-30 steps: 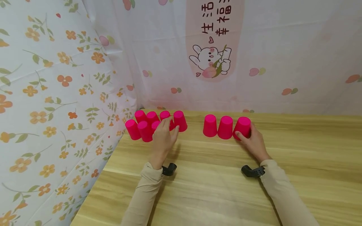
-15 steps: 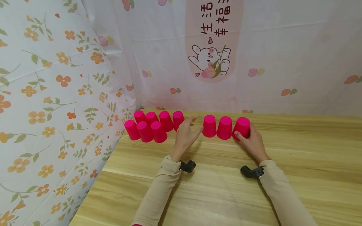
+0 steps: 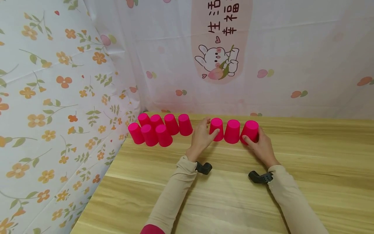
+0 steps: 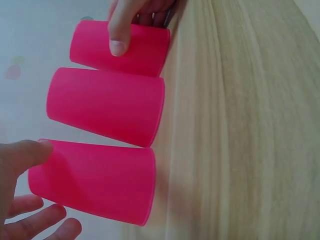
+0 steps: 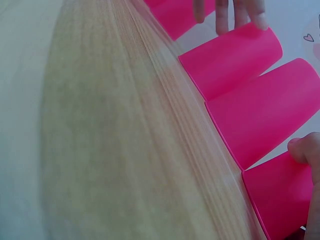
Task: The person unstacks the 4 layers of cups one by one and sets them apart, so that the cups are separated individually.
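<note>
Three pink plastic cups stand upside down in a row on the table. My right hand point(image 3: 264, 148) grips the right-hand cup point(image 3: 252, 127), thumb across its front. My left hand point(image 3: 201, 138) is at the left-hand cup point(image 3: 217, 125). In the left wrist view, its thumb lies at that cup's narrow end, while the other fingers are spread loosely beside it. Between the two hands stands the middle cup point(image 3: 232, 131). The right wrist view shows the gripped cup point(image 5: 280, 195) partly cut off by the frame.
Left of the row, several more upside-down pink cups stand in a cluster, including a front cup point(image 3: 164, 136) and a back cup point(image 3: 185, 124). The wooden table point(image 3: 228, 198) meets a printed cloth point(image 3: 277, 65) behind and a floral cloth point(image 3: 52, 130) on the left.
My left hand has moved right, from the cup cluster to the left-hand cup of the row. My right hand has kept its grip in the same place.
</note>
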A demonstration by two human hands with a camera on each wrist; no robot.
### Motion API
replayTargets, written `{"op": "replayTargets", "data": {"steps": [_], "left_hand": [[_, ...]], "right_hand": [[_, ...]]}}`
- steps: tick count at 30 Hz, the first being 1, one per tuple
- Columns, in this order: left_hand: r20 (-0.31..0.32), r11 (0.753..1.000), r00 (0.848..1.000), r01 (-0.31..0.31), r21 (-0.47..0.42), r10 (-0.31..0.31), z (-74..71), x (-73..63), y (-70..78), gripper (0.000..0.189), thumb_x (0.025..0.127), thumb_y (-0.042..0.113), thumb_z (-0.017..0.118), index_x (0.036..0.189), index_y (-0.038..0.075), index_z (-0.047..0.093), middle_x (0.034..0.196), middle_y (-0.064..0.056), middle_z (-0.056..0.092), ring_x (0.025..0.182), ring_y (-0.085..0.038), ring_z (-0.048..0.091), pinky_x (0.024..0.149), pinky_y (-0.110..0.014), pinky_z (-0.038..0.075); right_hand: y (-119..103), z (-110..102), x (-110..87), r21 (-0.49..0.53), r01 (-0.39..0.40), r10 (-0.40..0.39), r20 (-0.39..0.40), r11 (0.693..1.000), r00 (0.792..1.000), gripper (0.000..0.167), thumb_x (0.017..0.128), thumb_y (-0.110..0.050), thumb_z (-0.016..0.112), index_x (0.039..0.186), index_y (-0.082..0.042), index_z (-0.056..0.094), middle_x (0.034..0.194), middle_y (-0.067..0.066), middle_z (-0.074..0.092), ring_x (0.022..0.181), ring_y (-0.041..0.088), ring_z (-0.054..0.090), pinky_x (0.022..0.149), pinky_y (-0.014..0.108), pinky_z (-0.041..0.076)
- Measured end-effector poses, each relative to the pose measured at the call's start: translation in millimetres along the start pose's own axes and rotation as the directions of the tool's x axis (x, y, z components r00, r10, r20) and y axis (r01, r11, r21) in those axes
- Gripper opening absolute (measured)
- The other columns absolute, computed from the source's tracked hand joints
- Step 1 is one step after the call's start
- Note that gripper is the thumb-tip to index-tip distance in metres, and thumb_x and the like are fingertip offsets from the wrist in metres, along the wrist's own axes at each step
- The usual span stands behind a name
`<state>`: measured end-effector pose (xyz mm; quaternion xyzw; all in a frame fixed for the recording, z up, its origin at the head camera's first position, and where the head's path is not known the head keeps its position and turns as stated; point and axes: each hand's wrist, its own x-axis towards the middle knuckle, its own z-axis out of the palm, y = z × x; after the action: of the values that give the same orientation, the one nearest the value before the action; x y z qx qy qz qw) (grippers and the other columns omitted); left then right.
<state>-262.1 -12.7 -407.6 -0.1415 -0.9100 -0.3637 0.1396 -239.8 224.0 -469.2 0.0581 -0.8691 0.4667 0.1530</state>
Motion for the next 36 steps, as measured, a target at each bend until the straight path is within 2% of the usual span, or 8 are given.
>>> {"op": "replayTargets", "data": {"steps": [8,16,27,36], "left_hand": [[-0.034,1.000,0.999,-0.004,0.030,0.005,2.8,1.0,-3.8,0.045,0.083,0.024,0.071,0.122,0.006,0.058,0.106,-0.007,0.064,0.094,-0.020,0.061,0.074,-0.031,0.049],[-0.068,0.999,0.996,-0.050,0.000,0.050,-3.8,-5.2,-5.2,0.045,0.081,0.022,0.072,0.120,0.005,0.059,0.105,-0.007,0.066,0.091,-0.021,0.063,0.071,-0.028,0.051],[-0.139,0.996,0.987,-0.086,-0.031,0.081,-28.3,-19.9,-10.5,0.041,0.079,0.019,0.074,0.115,0.002,0.060,0.101,-0.009,0.066,0.085,-0.025,0.064,0.070,-0.032,0.051],[-0.210,0.993,0.974,-0.064,0.101,0.084,-56.4,-38.5,-30.8,0.045,0.077,0.020,0.075,0.113,-0.002,0.060,0.099,-0.014,0.066,0.084,-0.028,0.063,0.071,-0.039,0.052]], "right_hand": [[-0.9,2.1,0.3,0.006,0.004,-0.004,0.001,1.000,1.000,0.053,0.089,-0.029,0.062,0.127,0.001,0.041,0.110,0.022,0.057,0.097,0.034,0.056,0.081,0.047,0.046],[-1.4,2.6,1.2,0.019,0.011,-0.011,0.001,1.000,1.000,0.053,0.089,-0.028,0.062,0.127,0.002,0.040,0.110,0.023,0.057,0.097,0.037,0.056,0.081,0.050,0.046],[-1.4,0.2,1.9,0.012,0.009,-0.009,0.000,1.000,1.000,0.053,0.089,-0.031,0.062,0.127,0.000,0.040,0.109,0.022,0.057,0.096,0.035,0.056,0.082,0.049,0.045],[-0.3,-0.6,0.5,0.012,0.009,-0.009,0.003,1.000,1.000,0.054,0.089,-0.030,0.062,0.127,0.000,0.039,0.111,0.023,0.056,0.098,0.037,0.055,0.083,0.052,0.045]]}}
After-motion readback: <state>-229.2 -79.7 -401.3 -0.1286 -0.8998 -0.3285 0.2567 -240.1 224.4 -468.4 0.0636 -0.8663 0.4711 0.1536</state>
